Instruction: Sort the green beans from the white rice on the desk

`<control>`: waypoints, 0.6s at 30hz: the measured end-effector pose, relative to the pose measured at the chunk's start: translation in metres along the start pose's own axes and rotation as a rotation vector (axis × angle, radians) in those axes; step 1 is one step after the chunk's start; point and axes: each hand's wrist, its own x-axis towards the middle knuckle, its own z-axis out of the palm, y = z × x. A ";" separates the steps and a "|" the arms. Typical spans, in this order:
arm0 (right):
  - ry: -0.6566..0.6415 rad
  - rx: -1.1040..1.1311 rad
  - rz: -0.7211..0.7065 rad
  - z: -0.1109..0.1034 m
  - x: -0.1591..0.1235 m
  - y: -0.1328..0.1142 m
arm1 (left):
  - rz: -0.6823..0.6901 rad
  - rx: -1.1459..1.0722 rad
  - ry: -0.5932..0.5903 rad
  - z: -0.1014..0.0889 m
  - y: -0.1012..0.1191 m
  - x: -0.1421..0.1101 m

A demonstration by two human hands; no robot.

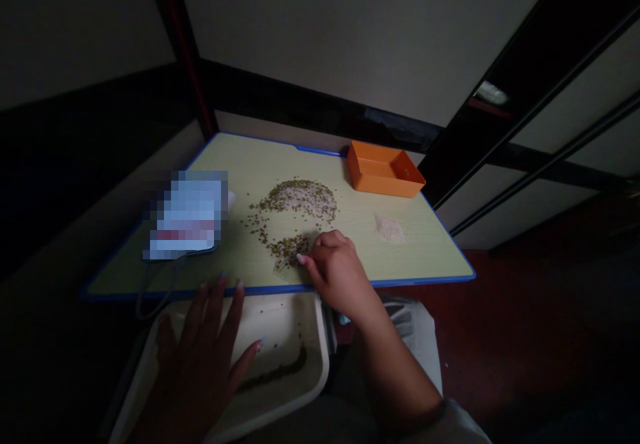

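Note:
My right hand [337, 267] rests at the near edge of the small table [360, 254], its fingers curled closed beside a patch of small green beans [287, 249]. What those fingers hold, if anything, is hidden. Behind that patch lies a wider heap of green beans mixed with pale grains [300, 197]. My left hand [207, 337], fingers spread, hovers over a white basin [320, 344] below the table edge, apparently holding nothing. Dark green beans [277, 372] lie along the basin's bottom. A small pile of pale grains [390, 229] sits apart on the right.
An orange open box [385, 181] stands at the table's back right. At the left is a pixelated light-blue device [187, 214] with a cable [170, 291] hanging over the edge. Walls stand behind the table, and a dark red floor [490, 324] shows at right.

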 end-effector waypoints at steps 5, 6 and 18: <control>0.028 -0.018 0.059 0.000 0.000 0.006 | -0.009 -0.009 -0.018 0.002 -0.002 -0.001; 0.028 -0.014 0.069 0.000 0.000 0.008 | -0.005 -0.007 -0.016 0.002 -0.001 -0.001; 0.023 0.007 0.066 0.003 0.009 0.013 | 0.016 -0.010 0.002 0.001 -0.001 -0.001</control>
